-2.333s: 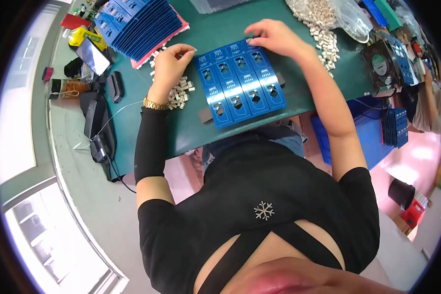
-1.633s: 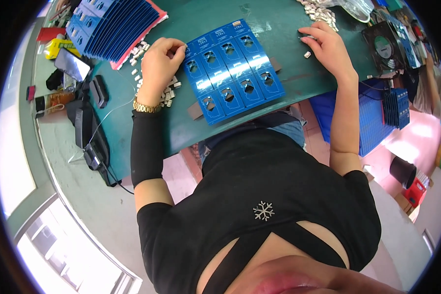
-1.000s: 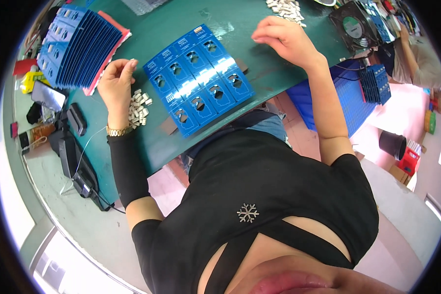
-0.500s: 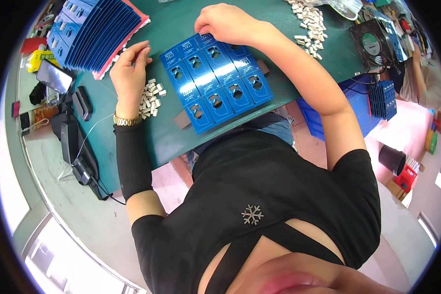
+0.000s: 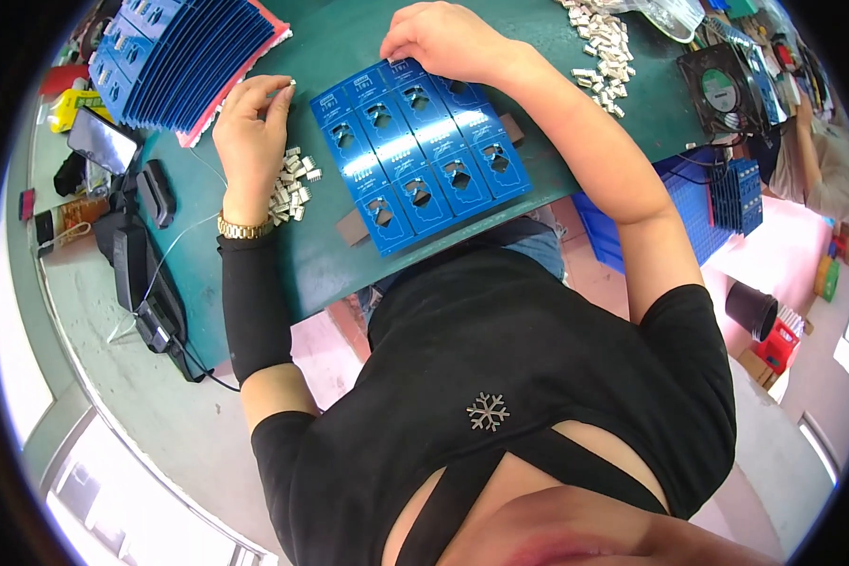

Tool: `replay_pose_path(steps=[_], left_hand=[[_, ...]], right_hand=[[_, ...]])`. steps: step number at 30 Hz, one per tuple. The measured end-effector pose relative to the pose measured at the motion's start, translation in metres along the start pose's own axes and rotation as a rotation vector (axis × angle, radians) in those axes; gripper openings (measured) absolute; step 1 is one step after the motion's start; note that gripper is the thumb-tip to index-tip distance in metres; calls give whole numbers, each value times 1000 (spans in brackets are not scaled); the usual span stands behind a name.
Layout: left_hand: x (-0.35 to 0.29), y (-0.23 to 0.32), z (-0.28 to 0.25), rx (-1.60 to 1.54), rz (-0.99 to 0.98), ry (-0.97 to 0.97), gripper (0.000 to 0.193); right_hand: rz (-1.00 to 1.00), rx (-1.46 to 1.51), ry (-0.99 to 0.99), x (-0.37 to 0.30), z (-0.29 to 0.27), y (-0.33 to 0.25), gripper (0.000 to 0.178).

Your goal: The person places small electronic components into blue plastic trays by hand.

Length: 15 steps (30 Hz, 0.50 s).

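A blue circuit board panel (image 5: 401, 141), with several repeated sections and cut-outs, lies flat on the green table. My right hand (image 5: 448, 42) is closed in a pinch over its far edge. A small pale piece shows at those fingertips, mostly hidden by the fingers. Left of the panel, my left hand (image 5: 250, 137) is raised, thumb and index finger pinched on a small white connector (image 5: 292, 83). A loose pile of white connectors (image 5: 294, 189) lies beside that wrist, between it and the panel.
Blue boards (image 5: 184, 66) stand in a row at the far left. More white connectors (image 5: 606, 52) lie at the far right, near a black fan (image 5: 717, 90). A phone (image 5: 104, 141) and black cables edge the left side. Under the panel, brown strips (image 5: 352, 228) stick out.
My right hand has moved slightly along the panel's far edge. The left fingers have drawn together, and a white connector now shows at their tips. The panel has shifted slightly right.
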<state>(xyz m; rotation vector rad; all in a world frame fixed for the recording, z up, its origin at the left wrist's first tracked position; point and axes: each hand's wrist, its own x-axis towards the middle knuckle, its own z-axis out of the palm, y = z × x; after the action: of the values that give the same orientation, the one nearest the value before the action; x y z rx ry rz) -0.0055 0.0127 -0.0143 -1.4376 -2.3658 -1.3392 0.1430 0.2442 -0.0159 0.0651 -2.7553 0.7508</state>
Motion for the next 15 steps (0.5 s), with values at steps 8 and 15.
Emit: replay_pose_path(steps=[8, 15], left_hand=[[-2, 13, 0, 37, -72, -64, 12], [-3, 19, 6, 34, 34, -72, 12]], right_hand=[[-4, 52, 51, -1, 3, 0, 9], [-54, -45, 40, -3, 0, -3, 8]])
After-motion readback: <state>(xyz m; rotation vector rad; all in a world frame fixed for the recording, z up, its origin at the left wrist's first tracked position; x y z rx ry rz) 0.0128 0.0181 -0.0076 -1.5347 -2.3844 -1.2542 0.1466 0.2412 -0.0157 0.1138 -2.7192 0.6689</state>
